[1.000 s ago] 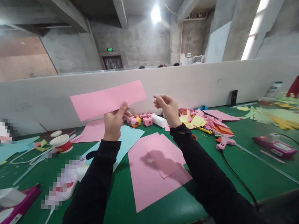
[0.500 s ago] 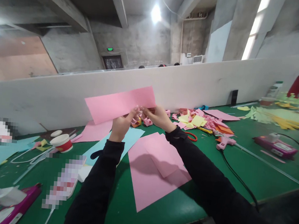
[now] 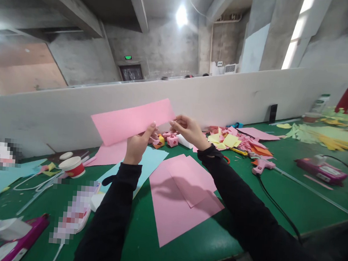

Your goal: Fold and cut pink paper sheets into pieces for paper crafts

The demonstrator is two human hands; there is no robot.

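Note:
A long pink paper strip (image 3: 129,121) is held up above the table, tilted with its right end higher. My left hand (image 3: 138,143) pinches its lower edge between thumb and fingers. At the strip's right end, the thumb and fingertips of my right hand (image 3: 189,128) close on the corner. Below my hands lie a large pink sheet (image 3: 166,222) and a smaller pink piece (image 3: 190,184) on top of it. Small folded pink paper shapes (image 3: 172,141) sit just behind my hands, partly hidden.
On the green table (image 3: 262,230), paper scraps (image 3: 230,141), a pink glue gun (image 3: 263,165) and a purple power strip (image 3: 321,171) lie right. Blue paper (image 3: 151,165), a red-and-white paper cup (image 3: 72,166) and another power strip (image 3: 22,241) are left. A white partition (image 3: 224,98) stands behind.
My right hand has slid along the strip's lower edge to its right end, away from my left hand. The strip and my left hand have shifted slightly left.

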